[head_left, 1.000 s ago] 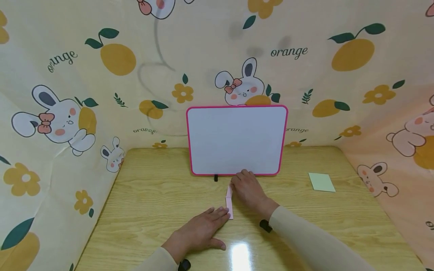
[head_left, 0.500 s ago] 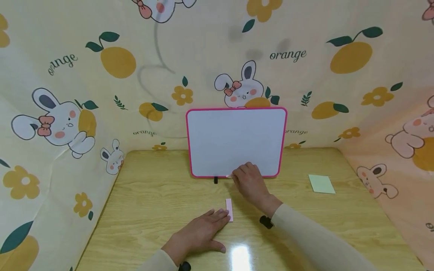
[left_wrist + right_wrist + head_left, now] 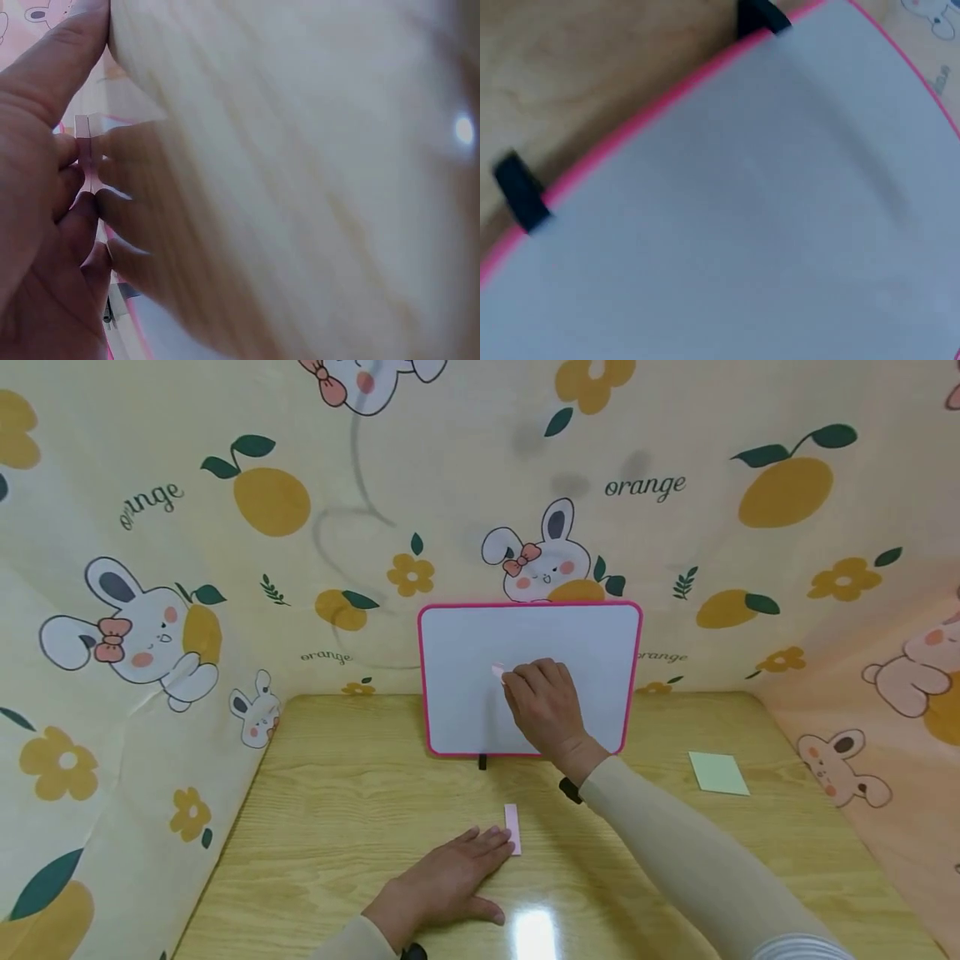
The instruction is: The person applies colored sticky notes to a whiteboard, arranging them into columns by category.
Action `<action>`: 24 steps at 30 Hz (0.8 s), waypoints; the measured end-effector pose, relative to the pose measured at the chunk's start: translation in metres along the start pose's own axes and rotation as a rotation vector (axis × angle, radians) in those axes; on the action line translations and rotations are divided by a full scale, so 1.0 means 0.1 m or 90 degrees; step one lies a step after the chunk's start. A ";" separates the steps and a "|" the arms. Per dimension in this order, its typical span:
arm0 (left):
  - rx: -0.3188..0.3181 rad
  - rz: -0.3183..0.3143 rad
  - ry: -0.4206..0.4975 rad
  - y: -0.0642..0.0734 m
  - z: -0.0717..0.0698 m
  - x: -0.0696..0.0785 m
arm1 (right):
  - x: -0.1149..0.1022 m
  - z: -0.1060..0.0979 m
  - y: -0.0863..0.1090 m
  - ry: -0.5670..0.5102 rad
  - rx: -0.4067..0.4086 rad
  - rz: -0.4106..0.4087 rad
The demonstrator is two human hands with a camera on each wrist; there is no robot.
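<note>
My right hand [image 3: 549, 706] pinches a small pink sticky note [image 3: 498, 672], whose end sticks out to the left of the fingertips. It overlaps the middle of a white board [image 3: 459, 714] with a pink frame in the head view. My left hand [image 3: 448, 878] lies flat, its fingers straight and fingertips on a narrow pink sticky note pad [image 3: 512, 817] on the table. In the left wrist view, those fingers [image 3: 79, 217] meet the pad [image 3: 82, 129] edge-on. The right wrist view has the board [image 3: 727, 240] but no hand.
The board stands upright on black feet [image 3: 523, 191] at the back of the wooden table [image 3: 337, 793]. A pale green square of paper [image 3: 718, 773] lies to the right. Behind and at both sides hangs a cloth [image 3: 465, 460] printed with rabbits and oranges.
My right hand has pulled a pink sticky note off the pad and carried it up and forward before the board. The left hand has stayed on the pad.
</note>
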State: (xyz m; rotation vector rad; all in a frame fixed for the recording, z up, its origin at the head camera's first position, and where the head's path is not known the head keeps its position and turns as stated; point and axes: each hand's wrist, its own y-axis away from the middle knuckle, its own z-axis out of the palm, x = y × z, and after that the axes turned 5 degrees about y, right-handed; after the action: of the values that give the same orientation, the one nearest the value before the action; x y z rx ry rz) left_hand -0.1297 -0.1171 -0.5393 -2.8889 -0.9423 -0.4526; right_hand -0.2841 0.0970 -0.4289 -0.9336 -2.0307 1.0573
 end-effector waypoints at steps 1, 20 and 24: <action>0.000 -0.001 -0.001 0.00 0.00 0.00 | 0.01 0.03 -0.05 0.008 0.002 -0.005; -0.006 -0.002 0.011 0.02 0.00 -0.03 | 0.03 0.29 -0.25 0.070 -0.021 -0.040; -0.006 -0.003 0.009 0.03 -0.01 -0.04 | 0.03 0.32 -0.26 0.066 -0.013 -0.043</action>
State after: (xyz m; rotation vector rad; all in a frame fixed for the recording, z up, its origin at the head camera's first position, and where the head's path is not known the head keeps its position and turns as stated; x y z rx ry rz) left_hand -0.1314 -0.1215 -0.5393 -2.8884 -0.9476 -0.4780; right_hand -0.3193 0.0758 -0.4203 -0.9057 -1.9767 0.9339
